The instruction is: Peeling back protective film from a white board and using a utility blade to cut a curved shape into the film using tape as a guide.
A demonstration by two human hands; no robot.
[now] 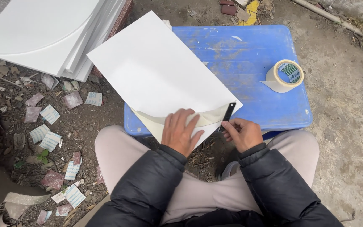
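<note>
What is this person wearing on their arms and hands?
Both arms are in black, puffy, slightly shiny jacket sleeves that reach the wrists. The left hand and right hand are bare: no gloves, and no rings or watch visible. Light beige trousers show below the sleeves.

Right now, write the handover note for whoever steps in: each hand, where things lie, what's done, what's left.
Left hand: flat on the near edge of the white panel, pressing down on the cream tape strip.
Right hand: pinching a small black blade at the strip's right end, at the panel's corner.
Panel lies tilted across the blue plastic crate; tape roll stands on the crate to the right, apart from the panel.
Stack of white panels lies on the ground to the upper left.
Done: strip laid along the near edge.
Left: the strip's right end, judging by the blade there, looks uncut.
</note>
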